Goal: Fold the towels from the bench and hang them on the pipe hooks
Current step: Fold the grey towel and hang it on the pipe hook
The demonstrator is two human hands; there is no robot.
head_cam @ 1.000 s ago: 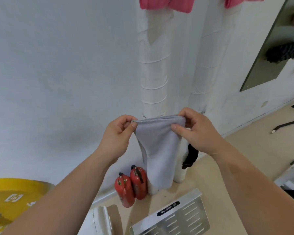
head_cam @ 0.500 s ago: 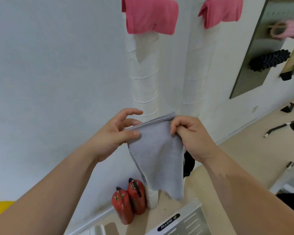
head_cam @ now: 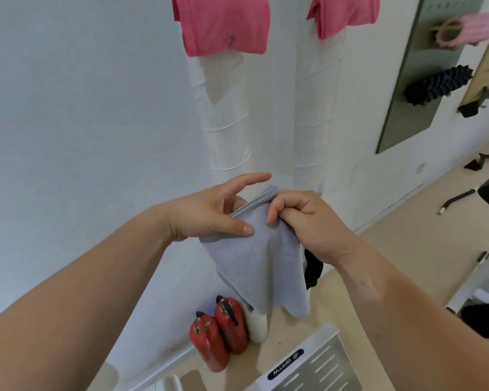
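A folded grey towel [head_cam: 261,263] hangs in front of me at chest height. My right hand [head_cam: 302,221] pinches its top right edge with curled fingers. On the left side my left hand [head_cam: 212,213] holds the towel between thumb and fingers, the index finger sticking out straight. Behind the towel stand two white wrapped pipes [head_cam: 226,131]. Two folded pink towels hang high on them, one on the left pipe [head_cam: 223,24] and one on the right pipe [head_cam: 345,12]. A small metal hook tip pokes out of the left pink towel.
Two red fire extinguishers [head_cam: 220,334] stand on the floor by the left pipe's foot. A silver machine plate [head_cam: 314,365] lies below. At the right, a grey wall board [head_cam: 407,94] carries a black spiky roller [head_cam: 438,84] and pink bands. Black straps lie on the beige floor.
My hands have drawn closer together, narrowing the towel's top edge, and the left index finger has straightened. The view has tilted up, showing more of the pink towels.
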